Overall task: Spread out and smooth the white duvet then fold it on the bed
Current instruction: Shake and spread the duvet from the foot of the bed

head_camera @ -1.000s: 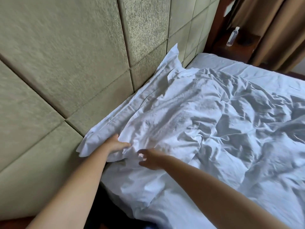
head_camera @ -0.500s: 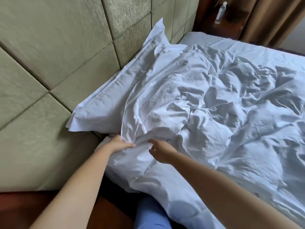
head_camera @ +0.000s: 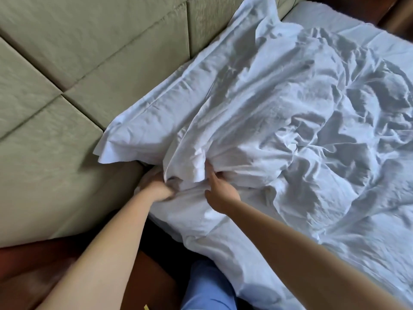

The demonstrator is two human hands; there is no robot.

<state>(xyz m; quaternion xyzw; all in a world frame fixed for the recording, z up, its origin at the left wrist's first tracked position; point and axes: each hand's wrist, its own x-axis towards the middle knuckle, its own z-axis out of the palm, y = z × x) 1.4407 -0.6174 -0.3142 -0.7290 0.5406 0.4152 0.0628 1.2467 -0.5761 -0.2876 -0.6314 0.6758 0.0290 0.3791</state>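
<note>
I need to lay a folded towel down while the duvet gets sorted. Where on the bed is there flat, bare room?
A flat strip of sheet lies bare at the far corner, bordered by the headboard and the duvet. Elsewhere it is crowded: the rumpled duvet covers the middle, the pillow lines the headboard, and the left hand and right hand work the near corner.

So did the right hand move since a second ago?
Yes. The right hand went leftward along the crumpled white duvet, toward the near corner of the white pillow, and now grips a bunched fold.
</note>
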